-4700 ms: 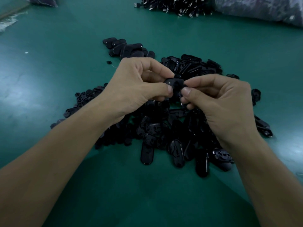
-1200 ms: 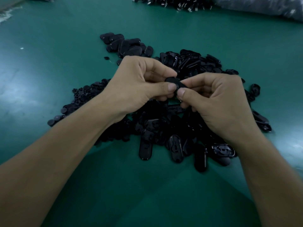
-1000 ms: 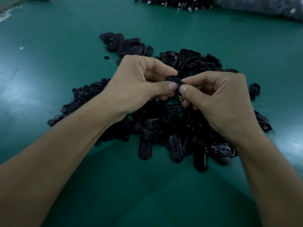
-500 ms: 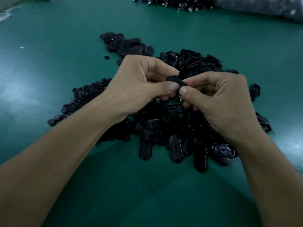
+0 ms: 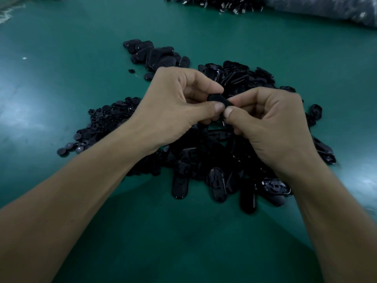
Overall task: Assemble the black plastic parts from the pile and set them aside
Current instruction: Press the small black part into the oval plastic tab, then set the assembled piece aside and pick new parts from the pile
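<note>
Both hands meet above the middle of a big pile of black plastic parts on the green table. My left hand and my right hand pinch the same small black oval part between thumbs and forefingers, thumb tips nearly touching. Fingers cover most of that part. A thin pin or edge shows just below the thumbs. A separate group of smooth oval black pieces lies at the back left of the pile. Small round black pieces spread out to the left.
The green table stretches bare to the left and toward me. Another heap of dark parts lies at the far edge, with a grey plastic bag at the far right.
Over the last second the hands stay together on the same black part, with only small shifts of thumbs and fingers. The pile has not moved.
</note>
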### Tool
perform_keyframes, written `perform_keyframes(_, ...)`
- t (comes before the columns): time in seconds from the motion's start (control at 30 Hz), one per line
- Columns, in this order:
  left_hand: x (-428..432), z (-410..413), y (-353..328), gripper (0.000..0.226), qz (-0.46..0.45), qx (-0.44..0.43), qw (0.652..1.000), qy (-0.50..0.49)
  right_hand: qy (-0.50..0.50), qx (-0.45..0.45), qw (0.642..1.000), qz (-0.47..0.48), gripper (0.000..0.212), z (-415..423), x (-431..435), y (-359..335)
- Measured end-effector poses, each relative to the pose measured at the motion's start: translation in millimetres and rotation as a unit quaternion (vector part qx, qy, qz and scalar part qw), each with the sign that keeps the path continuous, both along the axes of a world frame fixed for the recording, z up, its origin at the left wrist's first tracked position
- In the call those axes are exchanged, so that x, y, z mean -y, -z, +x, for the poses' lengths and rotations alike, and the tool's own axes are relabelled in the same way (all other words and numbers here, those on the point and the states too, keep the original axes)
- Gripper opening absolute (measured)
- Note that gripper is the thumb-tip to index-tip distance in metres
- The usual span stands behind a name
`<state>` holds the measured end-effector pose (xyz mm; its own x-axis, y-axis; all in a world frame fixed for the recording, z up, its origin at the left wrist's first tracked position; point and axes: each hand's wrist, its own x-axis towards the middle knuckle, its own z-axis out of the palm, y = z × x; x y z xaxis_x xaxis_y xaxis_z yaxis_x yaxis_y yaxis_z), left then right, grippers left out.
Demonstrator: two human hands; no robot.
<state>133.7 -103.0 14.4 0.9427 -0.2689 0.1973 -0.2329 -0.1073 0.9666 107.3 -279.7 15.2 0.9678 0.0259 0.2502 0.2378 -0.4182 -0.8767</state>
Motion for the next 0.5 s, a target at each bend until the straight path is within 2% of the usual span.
perform_keyframes(0.37,-2.8,2.9,3.7,0.017,0.095,0.038,0.994,-0.027,-0.005,0.017,0.999,-0.032,0.015,-1.3,0.7,2.9)
perform_keyframes(0.5,-5.4,3.3,3.2,0.012,0.152,0.085,0.983,-0.056,0.026,0.049,0.997,-0.053,0.015,-1.2,-0.5,5.4)
